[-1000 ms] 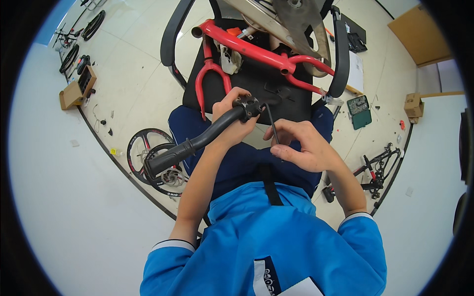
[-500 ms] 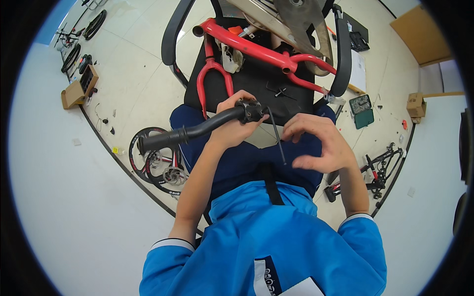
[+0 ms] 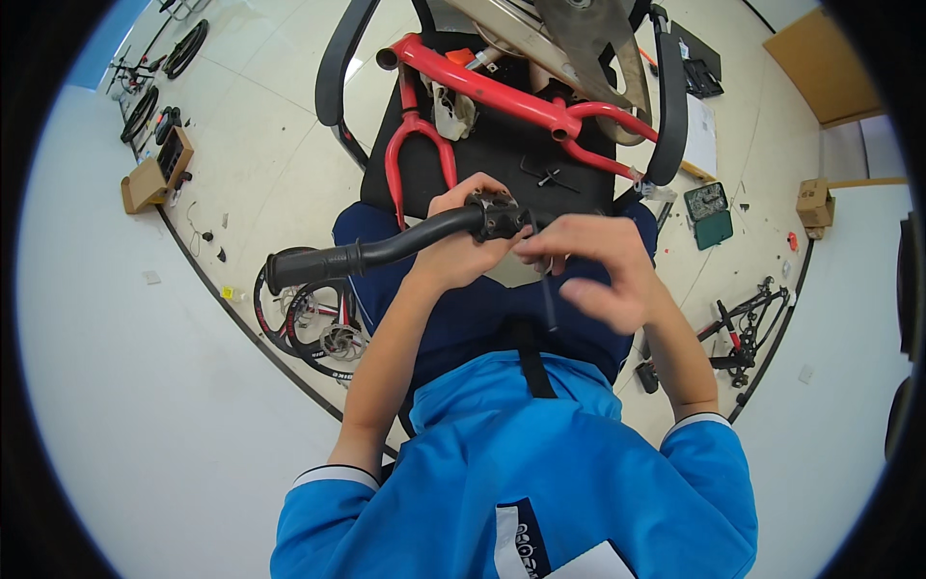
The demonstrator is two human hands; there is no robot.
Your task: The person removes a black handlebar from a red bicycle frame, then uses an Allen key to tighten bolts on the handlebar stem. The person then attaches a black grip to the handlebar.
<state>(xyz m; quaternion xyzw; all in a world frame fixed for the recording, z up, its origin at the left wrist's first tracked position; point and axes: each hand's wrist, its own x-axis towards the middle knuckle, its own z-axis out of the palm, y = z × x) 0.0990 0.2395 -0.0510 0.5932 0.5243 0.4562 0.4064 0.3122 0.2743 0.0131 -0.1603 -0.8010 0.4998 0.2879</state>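
My left hand (image 3: 449, 256) is wrapped round the stem clamp (image 3: 499, 217) of a black bicycle handlebar (image 3: 405, 247), above my lap. The bar's ribbed grip (image 3: 318, 267) points left. A thin dark hex key (image 3: 550, 302) sits at the clamp's right side, its long arm hanging toward me. Over the key's upper part reaches my right hand (image 3: 612, 270), slightly blurred. Its thumb stands apart from the fingers, which are at or against the key near the clamp; exact contact is hidden.
Ahead, a black armchair (image 3: 492, 159) bears a red bicycle frame (image 3: 487, 89), a red fork (image 3: 418, 140) and small tools (image 3: 550, 178). Wheels (image 3: 313, 318) lie at left on the floor. A dark bike frame (image 3: 743, 333) and a green case (image 3: 712, 227) lie at right.
My right hand has moved left and over the hex key, fingers now by its upper part. The key's long arm has tilted slightly more upright. My left hand still holds the clamp.
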